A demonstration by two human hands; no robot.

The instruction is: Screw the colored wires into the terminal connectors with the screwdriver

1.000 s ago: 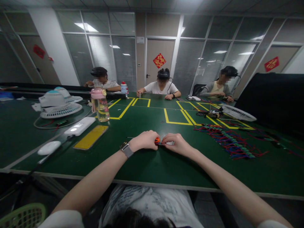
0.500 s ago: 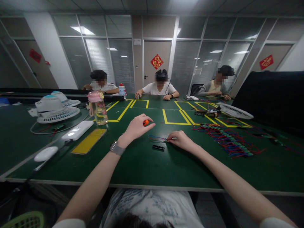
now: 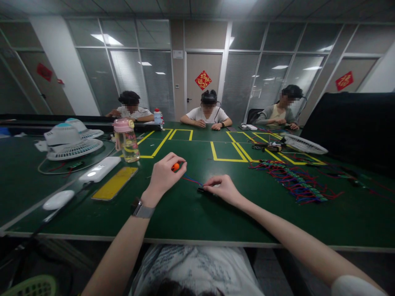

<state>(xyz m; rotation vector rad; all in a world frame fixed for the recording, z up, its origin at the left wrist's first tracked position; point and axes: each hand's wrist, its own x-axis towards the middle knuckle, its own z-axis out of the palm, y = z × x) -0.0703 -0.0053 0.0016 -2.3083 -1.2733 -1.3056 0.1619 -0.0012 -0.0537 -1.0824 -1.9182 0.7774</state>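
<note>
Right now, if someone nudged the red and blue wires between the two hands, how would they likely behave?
The wires would probably flex rather than stay rigid, being thin strands. They look light for their length, so a slight push might shift them. Since they run up to the right hand's fingertips, that end would likely move less.

Via head feed I log a green table (image 3: 173,222), grey ceiling (image 3: 138,9), white column (image 3: 57,61), pale door (image 3: 203,61), and glass partitions (image 3: 245,78), some with blinds (image 3: 126,78), carrying bright light reflections (image 3: 106,39).
</note>
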